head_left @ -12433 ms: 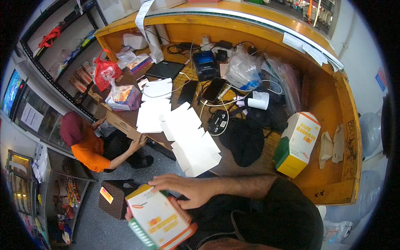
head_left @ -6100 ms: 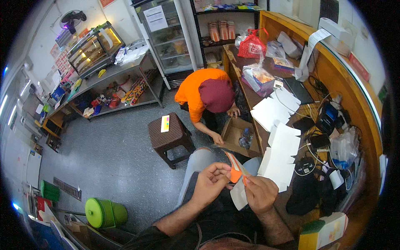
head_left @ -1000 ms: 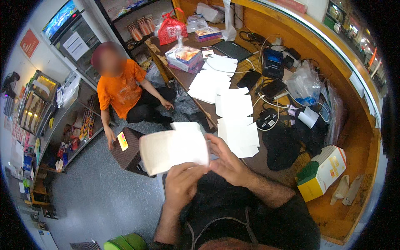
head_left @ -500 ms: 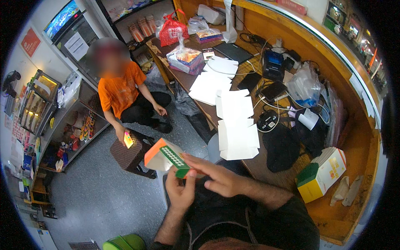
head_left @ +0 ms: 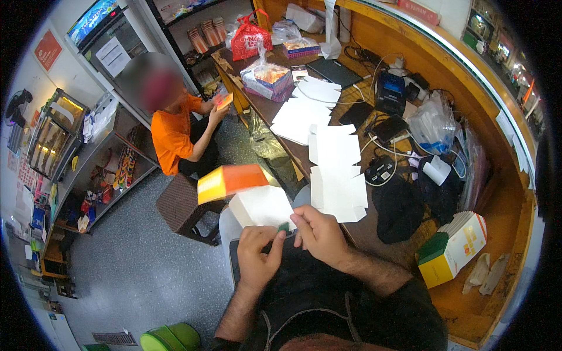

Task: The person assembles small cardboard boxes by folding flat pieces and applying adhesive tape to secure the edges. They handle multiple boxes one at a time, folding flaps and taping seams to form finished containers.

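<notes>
Between my two hands is a partly folded cardboard box (head_left: 259,206), white inside, with an orange-and-yellow outer panel (head_left: 231,180) standing up at its far side. My left hand (head_left: 256,251) grips its near edge, thumb beside a small dark green flap (head_left: 284,227). My right hand (head_left: 320,234) pinches the near right corner between thumb and fingers. Just beyond my right hand, an unfolded white box blank (head_left: 335,175) lies on the brown desk, with more white blanks (head_left: 300,120) behind it.
A person in an orange shirt (head_left: 172,140) crouches ahead left, holding a small orange-and-yellow item (head_left: 224,102). Beside them stands a brown stool (head_left: 184,205). Nested yellow-green boxes (head_left: 453,251), cables and a black cloth (head_left: 401,207) occupy the desk's right. A green bin (head_left: 170,337) sits lower left.
The box in my hands has turned and spread, its white inside now showing instead of the green side. My right hand shifted to its corner. The other person raised their item from near the stool.
</notes>
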A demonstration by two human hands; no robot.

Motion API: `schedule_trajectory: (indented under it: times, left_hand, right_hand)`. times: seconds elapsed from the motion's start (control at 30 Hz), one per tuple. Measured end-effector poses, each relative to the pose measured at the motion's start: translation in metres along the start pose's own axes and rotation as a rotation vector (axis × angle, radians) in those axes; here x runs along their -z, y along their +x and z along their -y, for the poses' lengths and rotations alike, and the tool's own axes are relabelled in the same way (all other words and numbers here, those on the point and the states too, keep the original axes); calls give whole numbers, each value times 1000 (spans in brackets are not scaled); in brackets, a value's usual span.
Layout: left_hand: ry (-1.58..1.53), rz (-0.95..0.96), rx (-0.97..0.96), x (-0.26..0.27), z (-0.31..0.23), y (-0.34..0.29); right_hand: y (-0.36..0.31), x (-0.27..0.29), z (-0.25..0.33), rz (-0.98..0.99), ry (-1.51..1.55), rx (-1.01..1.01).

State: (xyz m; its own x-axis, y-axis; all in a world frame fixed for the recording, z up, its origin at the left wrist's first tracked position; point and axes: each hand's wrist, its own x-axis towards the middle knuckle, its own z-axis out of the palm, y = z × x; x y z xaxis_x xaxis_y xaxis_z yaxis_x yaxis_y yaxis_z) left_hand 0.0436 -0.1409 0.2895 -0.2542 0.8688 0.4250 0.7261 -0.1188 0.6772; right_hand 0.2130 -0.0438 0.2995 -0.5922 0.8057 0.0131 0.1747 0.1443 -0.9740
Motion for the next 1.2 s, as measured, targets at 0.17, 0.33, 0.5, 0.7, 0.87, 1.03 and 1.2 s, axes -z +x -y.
schedule_trajectory:
  times: [0.17, 0.33, 0.5, 0.7, 0.87, 1.03, 1.2]
  left_hand:
    - [-333, 26, 393, -6, 22, -7]
    - [-701, 32, 591, -9, 19, -9]
    - [-942, 18, 790, -12, 23, -8]
    - [-1189, -75, 856, -33, 31, -7]
    - [-1281, -54, 744, -40, 27, -13]
    - [-1183, -18, 724, -32, 18, -12]
    - [-1159, 28, 754, -31, 16, -13]
  right_hand:
    - [-1, -19, -24, -143, -230, 526]
    - [0, -14, -20, -122, -209, 483]
    - [-1, -13, -18, -97, 63, 301]
    - [7, -15, -28, -120, -163, 459]
    - [8, -12, -24, -148, -166, 413]
    - [10, -2, -18, -90, 31, 301]
    - [7, -3, -13, -95, 140, 264]
